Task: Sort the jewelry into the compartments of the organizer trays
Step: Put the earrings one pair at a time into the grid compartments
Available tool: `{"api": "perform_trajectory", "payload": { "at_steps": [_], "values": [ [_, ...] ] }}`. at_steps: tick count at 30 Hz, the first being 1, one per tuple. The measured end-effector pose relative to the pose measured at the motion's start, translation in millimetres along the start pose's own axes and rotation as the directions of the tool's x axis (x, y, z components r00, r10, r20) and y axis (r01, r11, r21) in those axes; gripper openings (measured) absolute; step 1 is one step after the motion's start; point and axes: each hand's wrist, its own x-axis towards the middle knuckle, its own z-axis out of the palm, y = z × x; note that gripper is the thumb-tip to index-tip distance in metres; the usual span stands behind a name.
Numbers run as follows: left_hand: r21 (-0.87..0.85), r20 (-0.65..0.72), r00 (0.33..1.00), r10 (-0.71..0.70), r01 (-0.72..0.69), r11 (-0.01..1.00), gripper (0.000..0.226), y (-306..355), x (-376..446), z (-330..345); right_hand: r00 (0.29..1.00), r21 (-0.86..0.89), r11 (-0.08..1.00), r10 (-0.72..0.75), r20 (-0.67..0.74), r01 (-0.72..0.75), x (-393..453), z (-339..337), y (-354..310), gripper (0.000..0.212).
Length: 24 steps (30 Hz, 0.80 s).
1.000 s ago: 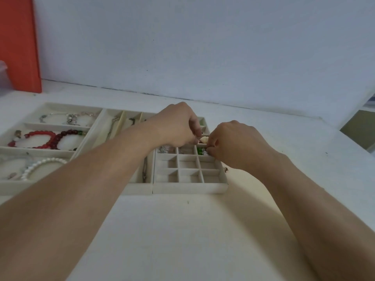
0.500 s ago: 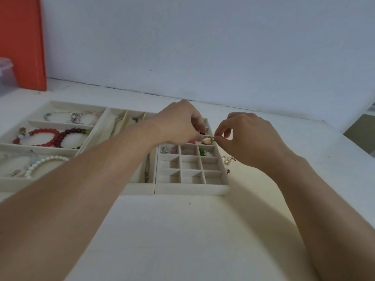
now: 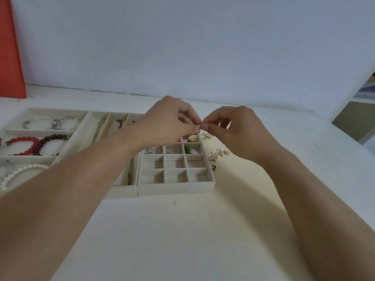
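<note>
Head view: grid tray (image 3: pixel 176 187) holds small earrings (image 3: pixel 187 151).

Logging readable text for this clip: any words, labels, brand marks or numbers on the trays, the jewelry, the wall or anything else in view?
None: no words, labels, brands or numbers are readable anywhere in the head view.
Grid tray: plain, no print.
Bracelet tray: plain, no print.
Orange panel: plain.
Wall: only small dark specks, not writing.
Small gold piece pinched between left hand and right hand: too tiny to show any marking.
</note>
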Motion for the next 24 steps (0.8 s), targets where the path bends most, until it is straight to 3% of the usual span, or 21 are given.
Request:
{"api": "perform_trajectory", "payload": {
  "at_steps": [3,7,13,24],
  "values": [
    [0.020,-0.043,0.999,-0.004,0.005,1.000,0.012,0,0,2,0.997,0.054,0.998,0.046,-0.067,-0.043,0,-8,7,0.010],
    [0.063,-0.089,0.996,-0.024,0.030,0.998,0.018,-1,0,1,0.979,-0.025,0.987,0.152,-0.136,-0.157,1,-18,33,0.010],
    [0.067,-0.116,0.992,-0.053,0.061,0.996,0.008,-2,1,1,0.966,-0.165,0.958,0.248,0.071,-0.234,-1,-18,58,0.005],
    [0.016,-0.070,0.997,-0.035,0.036,0.999,0.006,-2,-2,5,0.933,-0.104,0.989,0.134,0.335,-0.104,-8,-27,50,0.013]
  ]
}}
